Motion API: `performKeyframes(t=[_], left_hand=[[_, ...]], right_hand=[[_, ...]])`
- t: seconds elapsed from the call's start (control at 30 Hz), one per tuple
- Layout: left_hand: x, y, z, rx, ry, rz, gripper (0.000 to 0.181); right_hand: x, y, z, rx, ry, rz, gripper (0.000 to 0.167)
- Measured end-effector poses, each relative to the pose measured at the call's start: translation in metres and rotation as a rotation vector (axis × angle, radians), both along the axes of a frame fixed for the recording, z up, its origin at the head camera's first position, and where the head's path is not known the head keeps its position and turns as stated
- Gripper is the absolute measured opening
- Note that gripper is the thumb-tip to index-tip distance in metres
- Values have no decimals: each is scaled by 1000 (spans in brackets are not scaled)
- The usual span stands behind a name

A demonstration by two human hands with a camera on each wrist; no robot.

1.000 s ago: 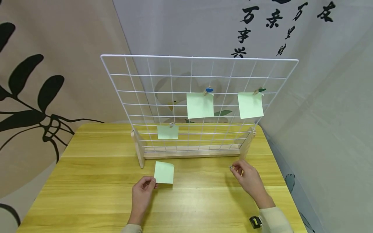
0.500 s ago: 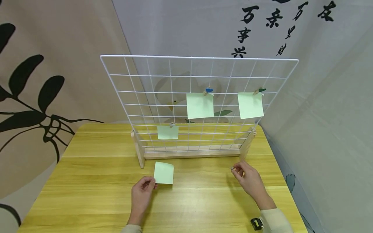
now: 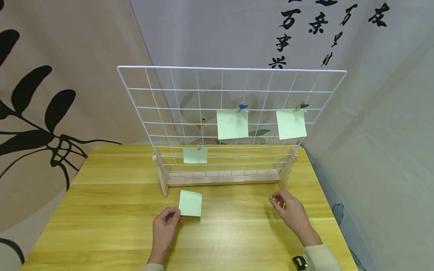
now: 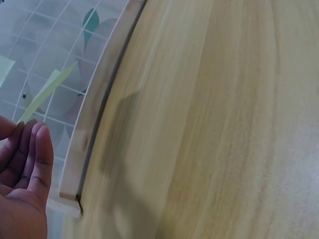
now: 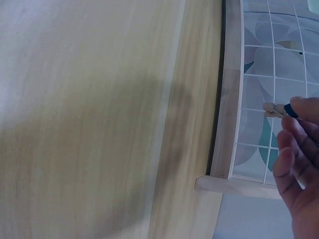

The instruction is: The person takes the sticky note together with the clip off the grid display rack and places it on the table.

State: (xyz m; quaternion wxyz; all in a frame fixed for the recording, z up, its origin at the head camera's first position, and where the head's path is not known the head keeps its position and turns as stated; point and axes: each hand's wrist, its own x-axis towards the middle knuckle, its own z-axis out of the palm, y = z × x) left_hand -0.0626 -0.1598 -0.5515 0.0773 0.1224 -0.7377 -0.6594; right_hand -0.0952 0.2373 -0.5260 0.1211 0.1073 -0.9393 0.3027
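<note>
At the front left of the stand, my left hand (image 3: 165, 227) pinches a pale green paper note (image 3: 190, 203) by its lower left corner. That note (image 4: 47, 93) appears nearly edge-on in the left wrist view. My right hand (image 3: 291, 212) is raised before the stand's right foot, holding a small wooden clothespin (image 5: 274, 110) with a dark blue piece between thumb and forefinger. Behind both hands stands a white wire grid (image 3: 183, 90) on a wooden base. Clothespins fix three green notes to it: an upper middle note (image 3: 232, 124), an upper right note (image 3: 291, 124) and a lower left note (image 3: 195, 155).
The stand's wooden base (image 3: 223, 181) rests on a yellow wood-grain table (image 3: 112, 210). Curtains with a leaf print (image 3: 30, 86) and black characters (image 3: 288, 19) hang behind. A black device (image 3: 300, 262) sits at the right wrist.
The head view has tilted up very slightly. My right hand has shifted a little to the right with the clothespin. The left hand keeps its hold on the note, almost still.
</note>
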Motion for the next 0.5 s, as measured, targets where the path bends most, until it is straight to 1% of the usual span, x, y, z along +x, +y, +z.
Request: performKeyframes(t=[0.2,0.5], left_hand=[[2,-1,-3,6,-27,-3,6],[3,-2,-4,-1,-32,4,6]], right_hand=[[2,1,-3,2,-8,-10,14],[4,1,-5,9,-12,-20,13]])
